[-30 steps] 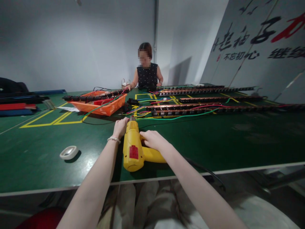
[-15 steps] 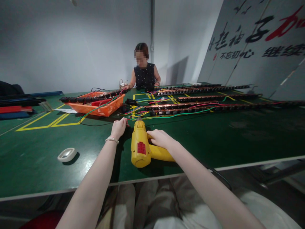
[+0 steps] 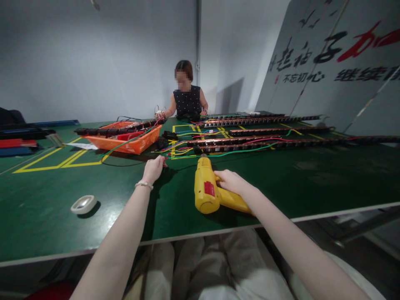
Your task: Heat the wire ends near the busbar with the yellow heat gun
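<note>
My right hand (image 3: pixel 230 182) is wrapped round the handle of a yellow heat gun (image 3: pixel 206 187), with a red label on its rear. The gun's nozzle points away from me, toward the wire bundles. My left hand (image 3: pixel 154 168) is closed in a pinch on a thin wire (image 3: pixel 166 158), with a bit of red at the fingertips. Just beyond that hand lie the coloured wire ends (image 3: pixel 170 148) of the long black-and-copper strips (image 3: pixel 237 144). Most of what the left fingertips grip is hidden by the hand.
An orange basket (image 3: pixel 140 143) holding a strip and wires stands beyond my left hand. On the green table (image 3: pixel 46 229) lies a roll of white tape (image 3: pixel 83 204). A co-worker (image 3: pixel 187 100) sits across the table. Red and blue pieces (image 3: pixel 18 146) lie far left.
The heat gun, in my right hand, has moved to the right, away from the left hand. My left hand stays at nearly the same spot. The view has shifted slightly.
</note>
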Action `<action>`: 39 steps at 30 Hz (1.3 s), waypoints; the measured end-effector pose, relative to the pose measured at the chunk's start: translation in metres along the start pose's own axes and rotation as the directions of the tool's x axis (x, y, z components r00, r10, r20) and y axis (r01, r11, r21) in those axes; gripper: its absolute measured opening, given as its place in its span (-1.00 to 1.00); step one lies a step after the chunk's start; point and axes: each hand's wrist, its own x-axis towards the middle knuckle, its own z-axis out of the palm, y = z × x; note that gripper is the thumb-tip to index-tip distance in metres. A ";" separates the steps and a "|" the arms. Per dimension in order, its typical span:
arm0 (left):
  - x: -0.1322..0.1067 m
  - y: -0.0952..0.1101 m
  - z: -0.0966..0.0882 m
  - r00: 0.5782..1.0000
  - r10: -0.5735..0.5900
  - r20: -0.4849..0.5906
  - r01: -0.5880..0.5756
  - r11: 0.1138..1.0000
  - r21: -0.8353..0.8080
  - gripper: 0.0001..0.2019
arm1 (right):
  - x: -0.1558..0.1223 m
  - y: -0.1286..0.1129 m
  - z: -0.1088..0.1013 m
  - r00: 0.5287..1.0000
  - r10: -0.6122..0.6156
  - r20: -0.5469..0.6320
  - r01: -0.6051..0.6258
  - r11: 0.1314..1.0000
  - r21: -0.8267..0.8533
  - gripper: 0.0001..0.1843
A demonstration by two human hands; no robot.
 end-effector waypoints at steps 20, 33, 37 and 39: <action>-0.001 0.005 -0.002 0.997 0.075 0.011 -0.075 0.980 0.185 -0.53 | -0.008 0.031 0.000 0.997 0.074 0.010 -0.074 0.996 0.054 -0.72; -0.003 0.004 0.001 1.000 -0.014 -0.001 0.014 0.998 0.067 -0.57 | -0.005 0.034 0.004 0.998 0.059 -0.017 -0.056 0.992 0.114 -0.62; -0.003 0.002 0.002 0.999 -0.033 0.005 0.033 0.998 0.056 -0.58 | -0.005 0.029 0.004 0.997 0.068 -0.026 -0.065 0.992 0.109 -0.65; -0.002 0.002 0.002 0.999 -0.043 0.010 0.042 0.998 0.047 -0.58 | -0.003 0.021 0.005 0.998 0.055 -0.027 -0.052 0.993 0.103 -0.67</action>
